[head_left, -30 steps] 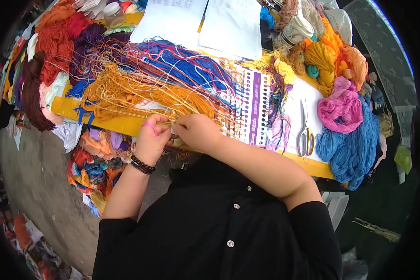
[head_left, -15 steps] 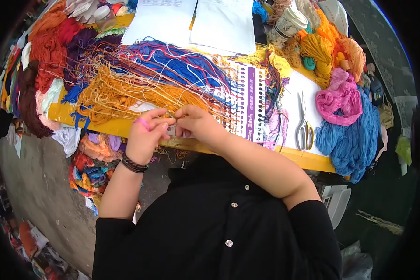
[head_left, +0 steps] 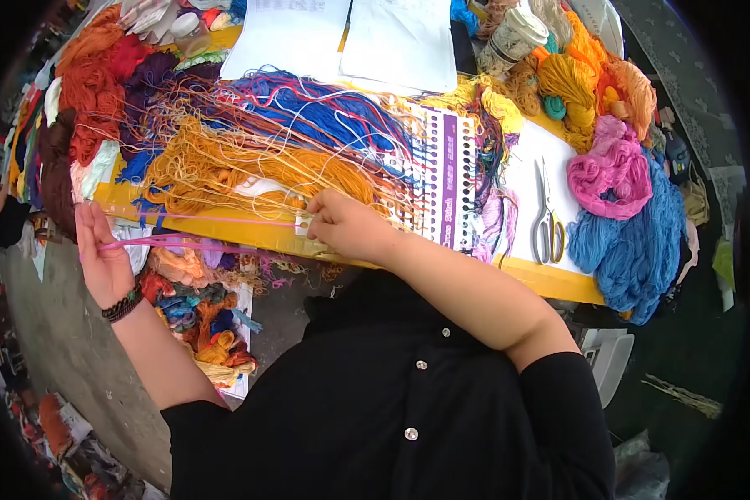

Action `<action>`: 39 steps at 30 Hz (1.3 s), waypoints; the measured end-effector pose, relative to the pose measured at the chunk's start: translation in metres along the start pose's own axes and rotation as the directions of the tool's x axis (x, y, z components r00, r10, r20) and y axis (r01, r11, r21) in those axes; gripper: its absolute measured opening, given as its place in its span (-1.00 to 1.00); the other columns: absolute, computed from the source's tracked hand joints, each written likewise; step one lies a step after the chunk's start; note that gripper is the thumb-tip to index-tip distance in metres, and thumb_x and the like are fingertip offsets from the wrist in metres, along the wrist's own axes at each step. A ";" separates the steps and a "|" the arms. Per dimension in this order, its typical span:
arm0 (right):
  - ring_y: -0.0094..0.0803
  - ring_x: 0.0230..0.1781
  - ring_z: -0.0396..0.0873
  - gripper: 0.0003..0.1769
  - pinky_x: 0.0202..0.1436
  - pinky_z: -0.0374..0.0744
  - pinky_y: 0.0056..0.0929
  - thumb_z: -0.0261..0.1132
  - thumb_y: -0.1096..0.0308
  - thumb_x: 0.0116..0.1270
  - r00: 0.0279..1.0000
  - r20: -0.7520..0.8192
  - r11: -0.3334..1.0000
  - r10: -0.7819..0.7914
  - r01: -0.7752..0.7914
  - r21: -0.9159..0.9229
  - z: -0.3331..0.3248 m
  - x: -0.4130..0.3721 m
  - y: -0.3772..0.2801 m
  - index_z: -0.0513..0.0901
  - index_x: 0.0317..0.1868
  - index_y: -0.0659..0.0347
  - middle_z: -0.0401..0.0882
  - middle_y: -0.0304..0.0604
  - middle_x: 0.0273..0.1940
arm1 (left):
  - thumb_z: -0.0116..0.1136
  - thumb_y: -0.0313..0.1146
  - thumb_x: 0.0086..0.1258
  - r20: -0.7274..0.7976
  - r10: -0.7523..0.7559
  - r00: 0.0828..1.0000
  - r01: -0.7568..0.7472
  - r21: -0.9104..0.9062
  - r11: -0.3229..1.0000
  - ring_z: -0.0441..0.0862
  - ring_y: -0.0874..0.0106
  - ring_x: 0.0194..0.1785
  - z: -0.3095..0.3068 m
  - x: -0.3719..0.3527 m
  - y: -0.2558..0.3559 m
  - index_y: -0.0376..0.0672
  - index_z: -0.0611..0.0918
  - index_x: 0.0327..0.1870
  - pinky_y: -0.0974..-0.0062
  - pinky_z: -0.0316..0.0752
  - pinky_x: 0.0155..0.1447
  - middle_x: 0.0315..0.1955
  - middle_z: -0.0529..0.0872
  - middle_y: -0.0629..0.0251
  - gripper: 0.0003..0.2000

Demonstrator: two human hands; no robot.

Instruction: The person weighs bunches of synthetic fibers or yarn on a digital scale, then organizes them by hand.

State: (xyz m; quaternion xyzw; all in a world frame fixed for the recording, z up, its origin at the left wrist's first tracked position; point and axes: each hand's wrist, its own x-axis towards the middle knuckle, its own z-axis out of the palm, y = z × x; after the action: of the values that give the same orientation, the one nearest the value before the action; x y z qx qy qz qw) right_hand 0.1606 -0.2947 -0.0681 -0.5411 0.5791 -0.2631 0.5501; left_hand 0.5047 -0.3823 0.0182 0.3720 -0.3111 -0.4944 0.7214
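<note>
My left hand [head_left: 104,262] is out past the table's left front edge, fingers extended upward, with pink thread [head_left: 175,242] looped round it. The pink strands run taut to the right, toward my right hand [head_left: 346,223], whose fingers are closed in a pinch. A small white card piece [head_left: 302,225] shows at those fingertips; the exact grip on thread and card is partly hidden. Just behind lies a bundle of orange-gold thread [head_left: 196,167]. To the right is a white punched thread card [head_left: 433,179] with a purple band, threads tied through its holes.
Blue thread [head_left: 317,112] and printed sheets [head_left: 400,46] lie at the back. Scissors [head_left: 547,221] rest on white paper at right, beside pink [head_left: 610,179] and blue skeins [head_left: 642,246]. Red skeins [head_left: 87,108] hang at left. More coloured thread [head_left: 200,321] sits below the table edge.
My left hand has moved far left from beside my right hand, drawing the pink thread out into long strands. My right hand has stayed near the same spot.
</note>
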 end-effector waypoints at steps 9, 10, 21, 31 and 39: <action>-0.34 -0.39 0.61 -0.90 -0.31 0.53 -0.42 0.30 0.41 0.23 0.849 -0.248 0.884 -0.467 0.455 -0.108 0.008 -0.052 -0.082 0.65 -0.37 0.27 0.62 -0.12 -0.44 | -0.13 -0.39 0.47 0.520 -0.682 0.513 0.513 0.452 0.730 0.55 0.40 0.07 0.042 -0.123 -0.054 -0.31 0.23 0.37 0.51 0.47 0.09 0.06 0.58 0.09 -0.53; -0.32 -0.42 0.62 -0.92 -0.34 0.54 -0.42 0.31 0.43 0.20 0.785 -0.227 0.817 -0.577 0.551 -0.170 0.008 -0.053 -0.087 0.66 -0.38 0.27 0.61 -0.11 -0.45 | -0.12 -0.41 0.45 0.563 -0.657 0.502 0.562 0.365 0.742 0.56 0.42 0.06 0.058 -0.133 -0.052 -0.32 0.22 0.38 0.54 0.48 0.05 0.06 0.58 0.12 -0.52; -0.58 -0.59 0.51 -0.92 -0.57 0.44 -0.57 0.26 0.50 0.25 0.967 -0.053 0.948 -0.250 0.256 0.190 0.006 -0.074 -0.087 0.61 -0.38 0.34 0.57 -0.19 -0.47 | -0.14 -0.58 0.44 0.669 -0.593 0.449 0.328 0.493 0.806 0.51 0.51 0.06 0.099 -0.156 -0.060 -0.21 0.10 0.46 0.58 0.46 0.06 0.15 0.48 0.24 -0.44; -0.58 -0.27 0.52 -0.91 -0.24 0.49 -0.59 0.23 0.42 0.36 0.978 -0.104 0.937 -0.180 0.203 0.283 -0.003 -0.076 -0.073 0.56 -0.26 0.28 0.56 -0.26 -0.25 | -0.16 -0.34 0.55 0.670 -0.500 0.548 0.402 0.313 0.861 0.50 0.43 0.17 0.095 -0.161 -0.070 -0.33 0.14 0.42 0.48 0.43 0.20 0.17 0.47 0.17 -0.51; -0.39 -0.02 0.48 -0.97 0.06 0.43 -0.44 0.29 0.48 0.25 0.893 -0.213 0.896 -0.397 0.427 0.118 -0.005 -0.071 -0.060 0.61 -0.31 0.24 0.49 -0.14 -0.07 | -0.19 -0.35 0.56 0.558 -0.466 0.687 0.417 0.222 0.881 0.57 0.55 -0.01 0.099 -0.174 -0.079 -0.38 0.41 0.24 0.59 0.46 0.10 0.04 0.58 0.20 -0.64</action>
State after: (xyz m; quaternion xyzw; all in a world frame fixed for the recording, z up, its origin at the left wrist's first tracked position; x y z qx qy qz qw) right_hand 0.1627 -0.2481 0.0124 -0.5788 0.4756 -0.4689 0.4679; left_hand 0.3307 -0.2587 -0.0105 0.2888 -0.4418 -0.7319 0.4309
